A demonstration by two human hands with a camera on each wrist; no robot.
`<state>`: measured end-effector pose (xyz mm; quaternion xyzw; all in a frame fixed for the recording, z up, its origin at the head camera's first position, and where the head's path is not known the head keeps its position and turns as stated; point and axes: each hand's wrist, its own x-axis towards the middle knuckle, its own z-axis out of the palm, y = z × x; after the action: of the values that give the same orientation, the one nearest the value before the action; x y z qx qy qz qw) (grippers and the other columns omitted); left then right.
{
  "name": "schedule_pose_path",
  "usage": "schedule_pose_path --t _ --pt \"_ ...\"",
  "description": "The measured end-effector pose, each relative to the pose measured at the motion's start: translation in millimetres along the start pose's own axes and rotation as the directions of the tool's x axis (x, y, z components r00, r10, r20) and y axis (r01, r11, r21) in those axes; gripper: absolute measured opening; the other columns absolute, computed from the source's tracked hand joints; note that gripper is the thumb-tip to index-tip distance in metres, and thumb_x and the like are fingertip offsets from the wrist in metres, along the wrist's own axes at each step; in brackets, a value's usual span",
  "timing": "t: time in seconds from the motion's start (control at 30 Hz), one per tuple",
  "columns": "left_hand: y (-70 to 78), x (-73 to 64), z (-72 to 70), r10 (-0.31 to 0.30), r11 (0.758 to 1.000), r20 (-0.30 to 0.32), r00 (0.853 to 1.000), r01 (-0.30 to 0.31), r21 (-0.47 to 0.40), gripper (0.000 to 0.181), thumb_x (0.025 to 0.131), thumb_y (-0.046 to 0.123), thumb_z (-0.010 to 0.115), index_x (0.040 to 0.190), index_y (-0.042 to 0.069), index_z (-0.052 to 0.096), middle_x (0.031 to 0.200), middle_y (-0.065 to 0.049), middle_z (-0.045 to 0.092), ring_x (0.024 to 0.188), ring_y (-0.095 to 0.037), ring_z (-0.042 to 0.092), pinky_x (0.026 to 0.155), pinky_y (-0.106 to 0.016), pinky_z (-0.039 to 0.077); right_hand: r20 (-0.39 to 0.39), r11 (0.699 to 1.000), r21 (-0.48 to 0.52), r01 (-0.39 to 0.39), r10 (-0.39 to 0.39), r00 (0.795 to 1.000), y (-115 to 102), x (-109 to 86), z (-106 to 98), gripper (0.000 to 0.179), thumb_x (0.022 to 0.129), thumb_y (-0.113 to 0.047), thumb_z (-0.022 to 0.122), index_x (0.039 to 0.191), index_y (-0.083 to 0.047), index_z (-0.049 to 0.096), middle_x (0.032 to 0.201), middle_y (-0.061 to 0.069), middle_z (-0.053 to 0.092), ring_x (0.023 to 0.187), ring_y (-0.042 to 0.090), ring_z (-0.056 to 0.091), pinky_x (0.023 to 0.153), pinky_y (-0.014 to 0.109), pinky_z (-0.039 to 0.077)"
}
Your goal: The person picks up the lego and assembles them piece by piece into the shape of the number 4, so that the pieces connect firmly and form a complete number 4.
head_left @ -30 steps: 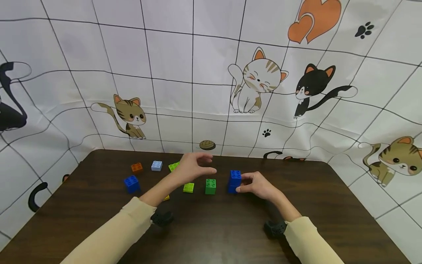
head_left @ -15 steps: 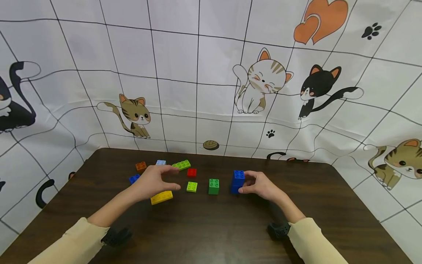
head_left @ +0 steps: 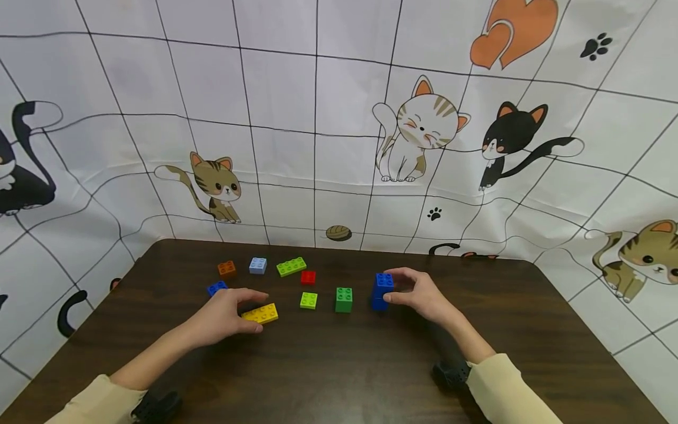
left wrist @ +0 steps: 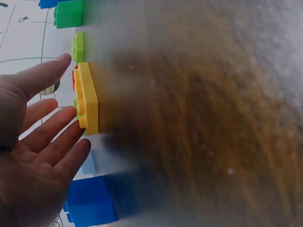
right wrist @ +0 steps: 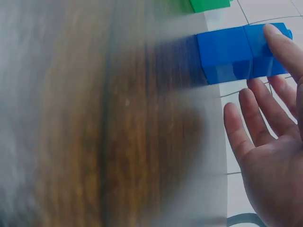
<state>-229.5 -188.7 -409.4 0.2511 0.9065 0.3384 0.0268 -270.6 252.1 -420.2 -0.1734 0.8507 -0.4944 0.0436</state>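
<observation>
My left hand (head_left: pixel 219 318) reaches round the yellow building brick (head_left: pixel 262 313), thumb on its near side and fingers spread beyond it. In the left wrist view the fingers are loosely extended, and a gap separates the thumb from the yellow brick (left wrist: pixel 90 101). On the right, two blue bricks stand stacked as an upright tower (head_left: pixel 382 291). My right hand (head_left: pixel 424 297) pinches the upper blue brick (right wrist: pixel 266 54), with the thumb on its near face; the index fingertip is partly hidden behind it.
A green brick (head_left: pixel 344 300) stands left of the blue tower. Around the middle lie a small lime brick (head_left: pixel 308 300), a red brick (head_left: pixel 308 277) and a long lime brick (head_left: pixel 291 266). Farther left are light blue (head_left: pixel 258 265), orange (head_left: pixel 226 269) and blue (head_left: pixel 216 287) bricks.
My left hand has moved left and toward me, from above the middle bricks down to the yellow brick. The right hand has stayed at the blue tower, shifting slightly upward on it.
</observation>
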Motion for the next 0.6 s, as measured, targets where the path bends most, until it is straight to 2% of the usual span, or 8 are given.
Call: schedule_pose_path --t 0.2,0.33,0.6 --pt "-2.5 -1.6 -1.0 -0.004 1.0 0.017 1.0 0.004 -0.002 0.054 0.082 0.018 0.088 0.129 -0.001 0.068 0.126 -0.017 0.069 0.119 -0.039 0.062 0.099 -0.06 0.049 -0.05 1.0 -0.006 0.016 -0.016 0.999 -1.7 0.6 5.0 0.045 0.091 -0.019 0.08 0.129 0.0 0.065 0.121 0.017 0.069 0.107 0.03 0.068 0.09 0.04 0.058" --pt "-4.1 -0.8 0.1 -0.011 1.0 0.019 1.0 0.011 0.006 0.053 0.081 0.016 0.088 0.128 -0.001 0.068 0.122 -0.016 0.071 0.117 -0.039 0.063 0.096 -0.058 0.051 -0.052 1.0 -0.023 0.009 -0.01 0.999 0.0 0.6 6.6 0.043 0.092 -0.019 0.079 0.126 0.002 0.065 0.119 0.016 0.07 0.106 0.029 0.068 0.09 0.04 0.057" --pt "-8.2 2.4 3.9 -0.014 1.0 0.002 1.0 0.014 0.001 0.053 0.08 0.015 0.089 0.127 -0.001 0.068 0.116 -0.011 0.072 0.104 -0.029 0.065 0.091 -0.05 0.055 -0.074 0.999 -0.034 -0.011 0.008 0.997 -0.8 3.1 4.9 0.041 0.09 -0.019 0.082 0.123 0.001 0.068 0.116 0.015 0.072 0.108 0.032 0.067 0.091 0.044 0.057"
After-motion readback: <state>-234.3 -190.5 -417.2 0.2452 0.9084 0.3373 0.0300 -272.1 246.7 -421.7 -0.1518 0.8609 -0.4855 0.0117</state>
